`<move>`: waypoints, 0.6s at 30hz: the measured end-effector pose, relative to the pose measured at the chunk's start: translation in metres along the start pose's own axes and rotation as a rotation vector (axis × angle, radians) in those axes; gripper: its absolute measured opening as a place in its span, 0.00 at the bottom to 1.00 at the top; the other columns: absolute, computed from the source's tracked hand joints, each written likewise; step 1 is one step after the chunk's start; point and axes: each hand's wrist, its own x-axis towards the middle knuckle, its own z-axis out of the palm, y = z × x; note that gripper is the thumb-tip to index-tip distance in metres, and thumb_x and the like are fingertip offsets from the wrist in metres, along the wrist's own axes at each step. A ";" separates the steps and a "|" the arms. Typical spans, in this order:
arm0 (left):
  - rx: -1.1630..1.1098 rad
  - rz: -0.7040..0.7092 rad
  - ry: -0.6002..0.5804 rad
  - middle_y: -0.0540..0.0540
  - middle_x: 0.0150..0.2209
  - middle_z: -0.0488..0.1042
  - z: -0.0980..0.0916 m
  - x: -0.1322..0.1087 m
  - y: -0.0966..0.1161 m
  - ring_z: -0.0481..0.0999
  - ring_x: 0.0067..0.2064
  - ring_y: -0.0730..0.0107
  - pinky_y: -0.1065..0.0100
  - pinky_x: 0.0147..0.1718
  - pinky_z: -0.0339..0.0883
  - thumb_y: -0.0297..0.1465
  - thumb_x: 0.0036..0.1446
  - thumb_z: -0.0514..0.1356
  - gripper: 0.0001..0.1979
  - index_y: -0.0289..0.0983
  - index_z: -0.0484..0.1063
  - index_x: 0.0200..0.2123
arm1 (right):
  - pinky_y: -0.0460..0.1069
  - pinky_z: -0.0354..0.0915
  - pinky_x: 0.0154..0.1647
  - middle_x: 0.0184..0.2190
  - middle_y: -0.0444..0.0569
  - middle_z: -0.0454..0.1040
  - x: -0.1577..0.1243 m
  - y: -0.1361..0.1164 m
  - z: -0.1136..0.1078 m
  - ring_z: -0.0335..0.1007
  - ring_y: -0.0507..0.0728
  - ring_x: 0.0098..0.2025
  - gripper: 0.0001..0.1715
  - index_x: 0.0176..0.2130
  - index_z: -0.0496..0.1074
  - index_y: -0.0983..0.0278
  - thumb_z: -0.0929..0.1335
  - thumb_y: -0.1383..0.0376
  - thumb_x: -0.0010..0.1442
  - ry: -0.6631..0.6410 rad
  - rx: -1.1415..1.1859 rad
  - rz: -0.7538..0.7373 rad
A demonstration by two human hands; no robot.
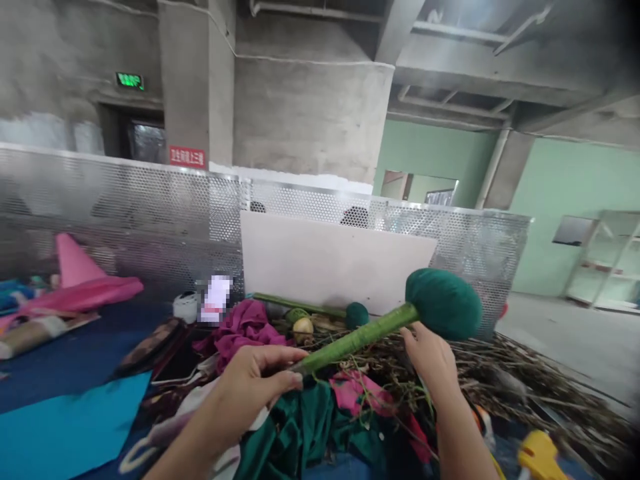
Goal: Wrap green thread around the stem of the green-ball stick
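In the lower centre of the frame, my left hand [253,383] pinches one green stick [360,340] bearing one dark-green padded head [443,303], beside which my right hand's [434,357] grip I cannot tell.

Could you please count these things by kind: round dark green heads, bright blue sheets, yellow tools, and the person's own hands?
Round dark green heads: 2
Bright blue sheet: 1
Yellow tool: 1
Person's own hands: 2
Total: 6
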 end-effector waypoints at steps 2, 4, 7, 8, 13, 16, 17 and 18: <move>-0.065 0.017 0.047 0.51 0.18 0.72 0.005 -0.001 0.002 0.59 0.18 0.79 0.75 0.18 0.52 0.34 0.43 0.65 0.21 0.34 0.81 0.42 | 0.53 0.68 0.45 0.38 0.52 0.78 -0.007 -0.026 0.006 0.74 0.60 0.41 0.11 0.34 0.76 0.62 0.65 0.63 0.63 -0.086 0.080 -0.019; -0.122 0.035 0.087 0.52 0.17 0.70 0.008 -0.001 0.002 0.58 0.18 0.78 0.74 0.18 0.52 0.35 0.42 0.65 0.21 0.33 0.81 0.41 | 0.51 0.68 0.46 0.36 0.48 0.78 -0.018 -0.059 0.011 0.74 0.59 0.41 0.14 0.35 0.77 0.61 0.63 0.61 0.64 -0.240 0.219 -0.093; -0.192 0.049 0.095 0.52 0.18 0.70 0.009 0.001 -0.001 0.57 0.18 0.79 0.75 0.18 0.50 0.34 0.41 0.65 0.21 0.33 0.80 0.42 | 0.50 0.66 0.46 0.38 0.47 0.78 -0.040 -0.108 0.022 0.73 0.58 0.43 0.14 0.42 0.75 0.63 0.63 0.62 0.63 -0.596 0.701 -0.167; -0.206 0.048 0.094 0.52 0.19 0.70 0.008 0.001 -0.001 0.56 0.18 0.80 0.75 0.18 0.50 0.34 0.41 0.65 0.22 0.33 0.80 0.42 | 0.49 0.66 0.45 0.38 0.47 0.77 -0.048 -0.120 0.026 0.72 0.57 0.42 0.12 0.43 0.74 0.63 0.64 0.64 0.61 -0.664 0.796 -0.173; -0.229 0.040 0.165 0.52 0.19 0.72 0.001 0.004 -0.001 0.61 0.19 0.77 0.75 0.18 0.54 0.37 0.39 0.67 0.23 0.34 0.80 0.41 | 0.45 0.60 0.31 0.23 0.43 0.68 -0.074 -0.144 0.032 0.65 0.52 0.29 0.14 0.23 0.68 0.64 0.65 0.66 0.60 -0.495 0.641 -0.179; -0.246 0.040 0.152 0.47 0.29 0.80 -0.002 0.008 -0.004 0.74 0.28 0.68 0.72 0.26 0.66 0.39 0.37 0.69 0.23 0.36 0.81 0.39 | 0.48 0.62 0.36 0.29 0.47 0.68 -0.079 -0.147 0.028 0.66 0.54 0.35 0.17 0.25 0.70 0.63 0.63 0.61 0.64 -0.209 0.669 -0.305; -0.248 0.046 0.150 0.45 0.30 0.81 -0.003 0.010 -0.007 0.76 0.31 0.65 0.70 0.29 0.69 0.40 0.36 0.69 0.24 0.35 0.81 0.39 | 0.49 0.63 0.39 0.33 0.49 0.69 -0.079 -0.148 0.028 0.67 0.56 0.38 0.18 0.27 0.71 0.62 0.62 0.59 0.65 -0.146 0.732 -0.357; -0.221 0.045 0.158 0.45 0.30 0.81 -0.004 0.012 -0.009 0.76 0.31 0.64 0.68 0.29 0.70 0.42 0.36 0.68 0.24 0.36 0.81 0.38 | 0.51 0.65 0.42 0.36 0.52 0.70 -0.079 -0.150 0.029 0.68 0.58 0.42 0.20 0.27 0.72 0.62 0.62 0.56 0.65 -0.115 0.814 -0.403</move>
